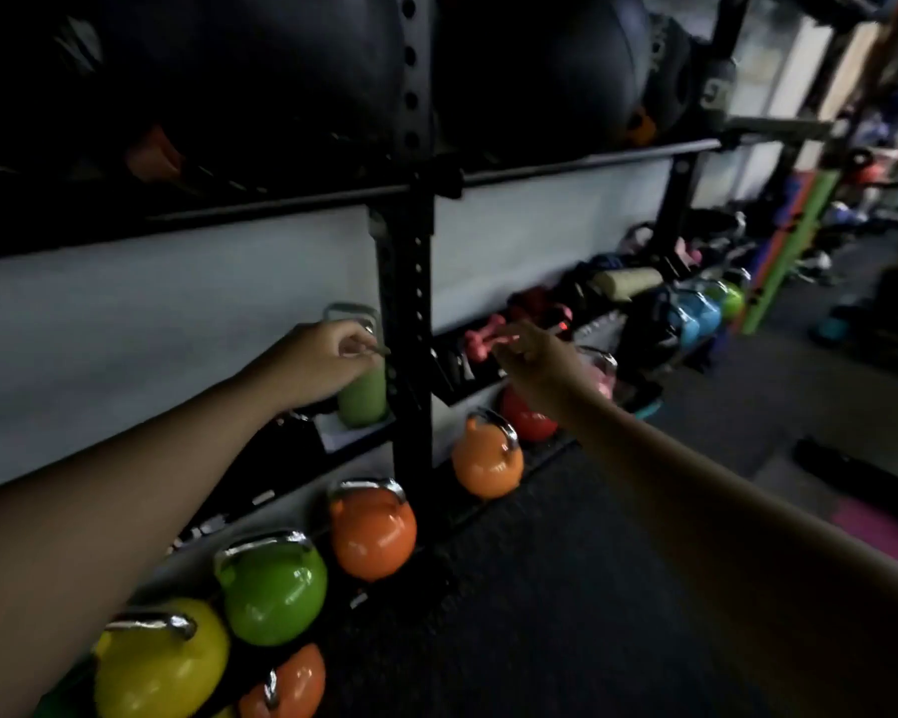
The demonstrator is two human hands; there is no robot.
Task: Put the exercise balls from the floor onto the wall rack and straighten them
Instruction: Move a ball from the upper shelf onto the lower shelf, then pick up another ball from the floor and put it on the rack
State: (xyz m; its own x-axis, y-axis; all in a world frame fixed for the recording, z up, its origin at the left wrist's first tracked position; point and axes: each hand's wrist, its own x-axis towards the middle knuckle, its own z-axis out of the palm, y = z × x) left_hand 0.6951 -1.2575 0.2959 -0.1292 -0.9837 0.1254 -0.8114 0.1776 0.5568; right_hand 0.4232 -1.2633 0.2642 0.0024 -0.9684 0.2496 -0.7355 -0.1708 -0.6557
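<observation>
Two large dark exercise balls rest on the upper level of the black wall rack: one on the left, one on the right. They press against the perforated upright between them. Both my arms reach forward below that level. My left hand hovers in front of a light green kettlebell, its fingers curled together with nothing visible in them. My right hand is right of the upright, fingers apart and holding nothing. Neither hand touches a ball.
Kettlebells line the floor along the rack: yellow, green, orange and a second orange. Pink dumbbells and other gear fill the low shelf to the right. Dark rubber floor lies in front, with a pink mat at the right.
</observation>
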